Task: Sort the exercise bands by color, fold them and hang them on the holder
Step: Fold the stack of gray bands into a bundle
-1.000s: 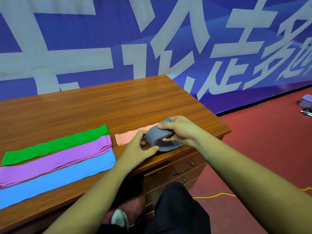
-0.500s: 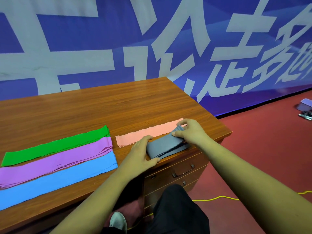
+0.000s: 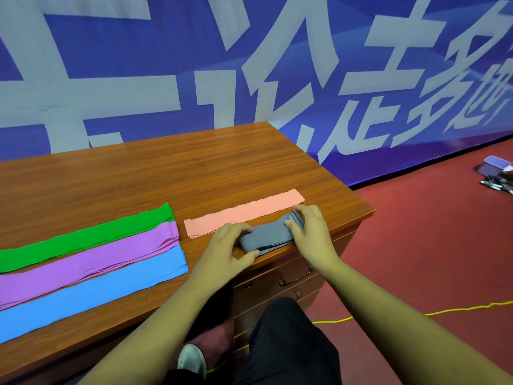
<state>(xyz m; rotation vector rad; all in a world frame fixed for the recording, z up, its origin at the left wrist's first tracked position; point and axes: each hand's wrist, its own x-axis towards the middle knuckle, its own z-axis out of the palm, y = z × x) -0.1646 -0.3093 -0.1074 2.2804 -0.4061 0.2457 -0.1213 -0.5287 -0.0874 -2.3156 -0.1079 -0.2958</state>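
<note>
A folded grey band [image 3: 266, 237] lies on the wooden desk [image 3: 166, 176] near its front right edge. My left hand [image 3: 227, 248] pinches its left end and my right hand [image 3: 311, 232] presses down on its right end. Just behind it a pink band [image 3: 244, 211] lies flat. At the left, a green band [image 3: 91, 237], a purple band [image 3: 91, 258] and a blue band [image 3: 91, 290] lie side by side, running off the left edge of the view. No holder is in view.
A blue banner with large white characters [image 3: 249, 65] hangs behind the desk. Desk drawers [image 3: 288, 276] face my legs. Red carpet at the right carries a yellow cord [image 3: 444, 311] and a small purple box with pens [image 3: 495, 168].
The grey band was held up and curled between my hands; it has come down flat onto the desk. My right hand slid to its right end, uncovering the pink band.
</note>
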